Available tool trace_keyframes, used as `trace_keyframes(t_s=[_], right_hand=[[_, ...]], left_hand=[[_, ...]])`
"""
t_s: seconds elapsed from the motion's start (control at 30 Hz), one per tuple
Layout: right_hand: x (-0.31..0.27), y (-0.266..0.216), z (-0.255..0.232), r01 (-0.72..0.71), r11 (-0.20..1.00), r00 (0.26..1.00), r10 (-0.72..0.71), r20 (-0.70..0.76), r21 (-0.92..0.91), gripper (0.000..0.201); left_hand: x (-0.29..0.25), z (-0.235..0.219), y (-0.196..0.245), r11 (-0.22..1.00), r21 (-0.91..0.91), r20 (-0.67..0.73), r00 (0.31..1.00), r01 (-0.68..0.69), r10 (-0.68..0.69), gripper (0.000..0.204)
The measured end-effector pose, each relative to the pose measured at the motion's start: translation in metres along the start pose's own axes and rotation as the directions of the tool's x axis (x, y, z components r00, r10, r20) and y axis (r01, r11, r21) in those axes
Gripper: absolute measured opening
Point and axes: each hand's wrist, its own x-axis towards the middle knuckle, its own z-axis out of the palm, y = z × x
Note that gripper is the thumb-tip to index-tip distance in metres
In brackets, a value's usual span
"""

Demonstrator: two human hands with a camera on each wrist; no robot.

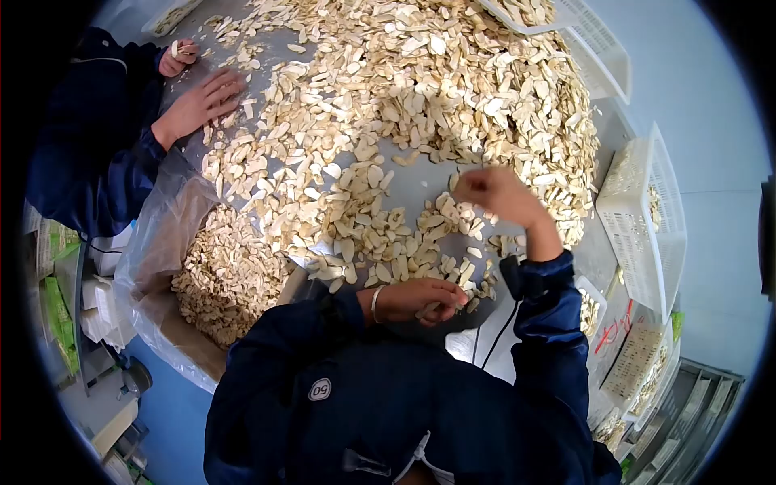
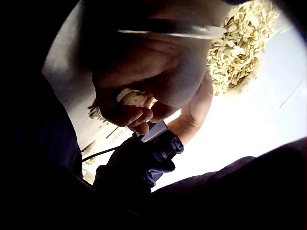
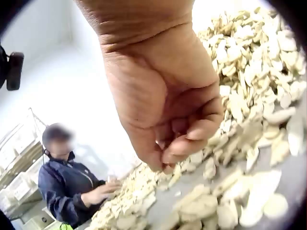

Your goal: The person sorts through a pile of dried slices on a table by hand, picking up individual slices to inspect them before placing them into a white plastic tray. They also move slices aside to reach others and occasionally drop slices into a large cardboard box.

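Many pale, flat dried slices point(image 1: 356, 81) lie heaped and scattered over the grey table point(image 1: 408, 182). My left hand point(image 1: 416, 301), a light bangle at its wrist, is low over the table's near edge. Its fingers curl round a pale slice point(image 2: 133, 97), seen within the palm in the left wrist view. Farther forward and to the right, my right hand point(image 1: 499, 194) hovers over the loose slices. In the right wrist view its fingers are curled in and the thumb tip meets the fingertips, with no slice showing between them.
A plastic-lined box point(image 1: 166, 267) of smaller pieces stands at the left. White perforated baskets point(image 1: 638, 218) line the right side. Another person's hand point(image 1: 202, 105) rests over slices at the far left. A cable point(image 1: 501, 333) hangs by my right sleeve.
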Motion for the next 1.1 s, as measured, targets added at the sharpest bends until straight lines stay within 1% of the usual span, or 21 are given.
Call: trace_keyframes(t_s=[0.03,0.07,0.1,0.13,0.17,0.2,0.23,0.27,0.3,0.37,0.47,0.57,0.67,0.77,0.87,0.9,0.97,1.07,1.1], right_hand=[[-0.001,0.001,-0.009,0.060,0.973,0.973,-0.006,-0.232,0.224,0.016],[0.001,0.021,-0.025,0.120,0.750,0.951,0.100,-0.291,0.651,0.021],[0.000,-0.014,-0.040,0.309,0.654,0.795,0.220,-0.565,0.690,0.028],[0.000,-0.007,-0.048,0.441,0.572,0.707,0.253,-0.661,0.691,0.033],[0.000,-0.003,-0.047,0.393,0.665,0.669,0.267,-0.694,0.635,0.029],[0.000,0.010,-0.035,0.279,0.763,0.776,0.179,-0.605,0.583,0.027],[-0.003,0.008,-0.024,0.175,0.849,0.866,0.109,-0.488,0.499,0.024],[-0.012,0.003,-0.012,0.077,0.963,0.938,0.017,-0.347,0.257,0.024],[-0.021,-0.015,0.001,0.023,0.999,0.985,-0.027,-0.173,-0.022,0.023],[-0.031,-0.003,0.033,0.158,0.966,0.968,-0.193,-0.162,-0.206,0.029],[-0.038,0.005,0.058,0.162,0.935,0.939,-0.244,-0.242,-0.316,0.027],[-0.039,0.016,0.064,0.122,0.953,0.947,-0.196,-0.256,-0.278,0.029],[-0.042,0.013,0.064,0.081,0.981,0.957,-0.126,-0.261,-0.177,0.026],[-0.041,0.013,0.068,0.178,0.947,0.912,-0.261,-0.316,-0.269,0.022],[-0.037,0.025,0.074,0.163,0.969,0.914,-0.219,-0.342,-0.185,0.022],[-0.038,0.022,0.073,0.105,0.992,0.930,-0.123,-0.345,-0.071,0.021],[-0.040,0.014,0.069,-0.018,0.988,0.946,0.067,-0.319,0.155,0.018],[-0.045,0.032,0.075,-0.046,0.890,0.953,0.176,-0.249,0.453,0.019],[-0.047,0.038,0.077,-0.034,0.879,0.959,0.162,-0.231,0.475,0.019]], left_hand=[[-0.001,0.001,0.001,1.000,0.005,-0.005,1.000,0.000,0.000,0.018],[0.000,0.000,0.000,1.000,0.005,0.001,1.000,-0.001,0.001,0.019],[0.001,-0.002,-0.002,1.000,0.005,0.006,1.000,-0.005,0.005,0.019],[0.002,-0.004,-0.003,1.000,0.005,0.010,1.000,-0.010,0.010,0.019],[0.003,-0.005,-0.003,1.000,0.006,0.015,1.000,-0.010,0.010,0.019],[0.003,-0.006,-0.003,1.000,0.006,0.020,1.000,-0.009,0.008,0.019],[0.003,-0.006,-0.002,1.000,0.007,0.026,1.000,-0.008,0.008,0.019],[0.002,-0.006,-0.002,1.000,0.005,0.031,0.999,-0.009,0.009,0.019],[0.001,-0.005,-0.001,1.000,-0.001,0.036,0.999,-0.013,0.013,0.019],[0.001,-0.005,-0.003,1.000,-0.010,0.037,0.999,-0.022,0.022,0.019],[0.000,-0.004,-0.002,1.000,0.001,0.018,1.000,-0.011,0.011,0.019],[0.003,-0.002,-0.001,1.000,0.012,0.003,1.000,0.006,-0.006,0.019],[0.003,-0.005,-0.002,1.000,0.006,0.010,1.000,-0.001,0.001,0.019],[0.002,-0.005,-0.003,1.000,0.006,0.012,1.000,-0.013,0.013,0.019],[0.002,-0.008,-0.005,1.000,-0.007,0.026,1.000,-0.014,0.014,0.020],[0.002,-0.008,-0.005,1.000,-0.012,0.028,1.000,-0.013,0.014,0.020],[0.001,-0.008,-0.004,1.000,-0.018,0.027,1.000,-0.012,0.013,0.020],[0.002,-0.007,-0.004,1.000,-0.013,0.025,1.000,-0.018,0.019,0.020],[0.002,-0.007,-0.005,1.000,-0.003,0.026,0.999,-0.023,0.023,0.021]])
